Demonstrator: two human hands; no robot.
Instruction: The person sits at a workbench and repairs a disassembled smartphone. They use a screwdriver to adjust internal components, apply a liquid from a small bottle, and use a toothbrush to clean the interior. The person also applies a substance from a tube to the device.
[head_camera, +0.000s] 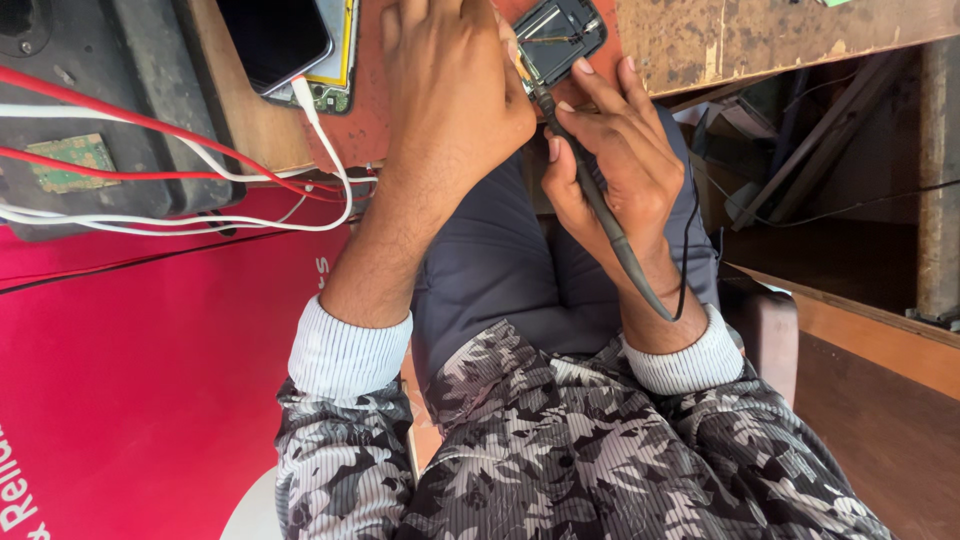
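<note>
Pencil-style grip of right hand (610, 150) on thin black soldering iron (600, 205), tip at opened phone (558, 35) on tabletop (780, 35). Left hand (450, 90) pressing phone flat; fingers hidden. Prob. light, stiff, fragile board; hold by edges.

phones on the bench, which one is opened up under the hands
The small dark phone at the tip of the soldering iron, its insides showing. The other phone lies left, glossy black screen intact, a white cable beside it.

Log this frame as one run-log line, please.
right hand: grips dark corded soldering iron, tip at opened phone | left hand: rests beside phone, on wooden bench
</note>
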